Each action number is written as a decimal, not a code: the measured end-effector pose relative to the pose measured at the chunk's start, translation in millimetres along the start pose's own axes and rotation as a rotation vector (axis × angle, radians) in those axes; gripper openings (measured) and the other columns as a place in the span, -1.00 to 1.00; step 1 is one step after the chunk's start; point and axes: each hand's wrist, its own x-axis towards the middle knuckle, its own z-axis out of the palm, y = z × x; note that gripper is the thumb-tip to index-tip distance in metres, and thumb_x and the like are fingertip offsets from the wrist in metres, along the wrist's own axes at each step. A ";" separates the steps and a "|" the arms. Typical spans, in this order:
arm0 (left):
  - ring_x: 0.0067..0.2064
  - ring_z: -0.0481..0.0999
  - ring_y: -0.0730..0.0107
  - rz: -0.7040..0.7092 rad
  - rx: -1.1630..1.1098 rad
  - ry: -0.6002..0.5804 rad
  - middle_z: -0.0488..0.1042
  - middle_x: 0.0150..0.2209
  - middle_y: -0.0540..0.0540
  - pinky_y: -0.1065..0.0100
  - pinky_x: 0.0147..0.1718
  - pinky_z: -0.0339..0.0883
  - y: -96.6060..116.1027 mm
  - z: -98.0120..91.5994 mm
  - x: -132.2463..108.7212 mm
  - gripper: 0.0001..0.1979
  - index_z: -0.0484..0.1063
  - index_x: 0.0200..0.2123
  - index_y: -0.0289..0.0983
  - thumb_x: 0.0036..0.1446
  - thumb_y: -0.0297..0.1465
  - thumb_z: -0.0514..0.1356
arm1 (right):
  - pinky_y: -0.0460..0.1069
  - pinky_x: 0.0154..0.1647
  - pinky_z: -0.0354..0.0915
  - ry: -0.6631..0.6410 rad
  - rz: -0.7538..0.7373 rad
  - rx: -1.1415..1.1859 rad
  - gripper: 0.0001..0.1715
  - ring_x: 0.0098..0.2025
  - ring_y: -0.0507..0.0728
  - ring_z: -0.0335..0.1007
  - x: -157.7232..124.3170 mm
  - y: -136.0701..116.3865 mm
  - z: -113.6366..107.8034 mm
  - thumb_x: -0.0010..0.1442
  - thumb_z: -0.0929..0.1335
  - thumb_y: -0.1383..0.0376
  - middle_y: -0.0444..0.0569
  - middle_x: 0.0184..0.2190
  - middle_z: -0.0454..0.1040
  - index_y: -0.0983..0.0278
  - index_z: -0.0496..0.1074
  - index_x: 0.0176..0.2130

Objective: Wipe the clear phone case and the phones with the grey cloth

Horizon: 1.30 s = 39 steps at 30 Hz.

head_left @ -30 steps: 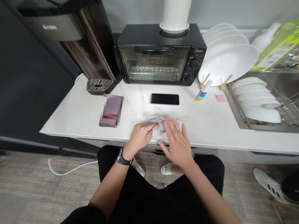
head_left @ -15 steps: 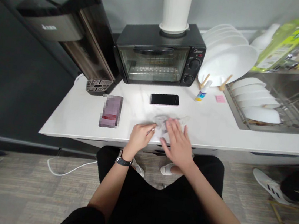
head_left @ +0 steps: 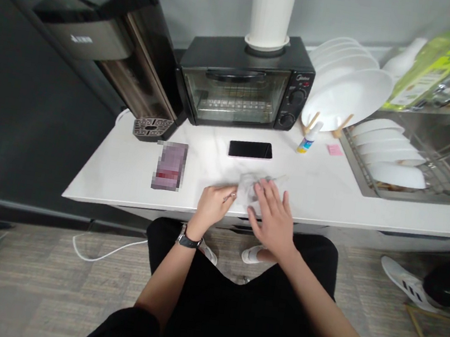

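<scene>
A thin, whitish, see-through sheet (head_left: 246, 189) lies crumpled on the counter near its front edge; whether it is cloth, tissue or film I cannot tell. My right hand (head_left: 272, 212) rests on its right part with fingers stretched out and palm down. At the sheet's left side, my left hand (head_left: 214, 203) is closed in a pinch. A small shiny piece (head_left: 230, 196) shows at its fingertips, too small to name. Behind the sheet lies a phone (head_left: 251, 149), dark screen up. To the right of the phone stands a small spray bottle (head_left: 307, 141) with a white top.
A blurred-out purple item (head_left: 170, 166) lies on the left of the counter (head_left: 114, 174). Along the back are a drinks dispenser (head_left: 139, 65), a toaster oven (head_left: 240, 95) and racked white plates (head_left: 347, 99). Right are a pink sticky note (head_left: 335, 150) and the sink (head_left: 449, 199).
My right hand has shifted slightly over the crumpled sheet, whose folds now lie differently. My left hand keeps its pinch. The whole view has moved a little.
</scene>
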 end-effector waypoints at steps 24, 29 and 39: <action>-0.32 0.36 0.50 0.014 0.025 0.006 0.40 -0.31 0.00 0.49 -0.35 0.15 5.2 -0.6 2.5 -0.74 0.28 -0.25 -0.20 -0.02 -0.43 -0.09 | 0.16 0.02 -0.20 0.013 0.011 -0.007 -0.27 0.08 0.18 -0.42 10.5 5.5 -2.0 -0.02 0.13 0.13 0.00 0.06 -0.22 0.40 -0.22 0.05; -0.50 0.35 0.44 -0.015 0.069 -0.005 0.40 -0.55 -0.10 0.45 -0.51 0.13 -6.6 3.0 -1.3 -0.79 0.36 -0.49 -0.33 -0.07 -0.44 -0.05 | 0.11 0.04 -0.18 -0.057 -0.207 0.046 -0.38 0.08 0.13 -0.36 6.4 -20.5 -0.2 0.00 0.12 0.15 -0.15 0.05 -0.12 0.24 -0.13 0.04; -0.28 0.36 0.49 0.020 0.007 0.007 0.39 -0.30 0.00 0.47 -0.34 0.15 8.3 -2.8 3.0 -0.76 0.26 -0.25 -0.16 0.00 -0.42 -0.09 | 0.17 0.02 -0.20 0.015 0.028 -0.006 -0.28 0.08 0.19 -0.45 12.5 18.3 -4.3 -0.02 0.13 0.14 -0.02 0.07 -0.23 0.38 -0.22 0.05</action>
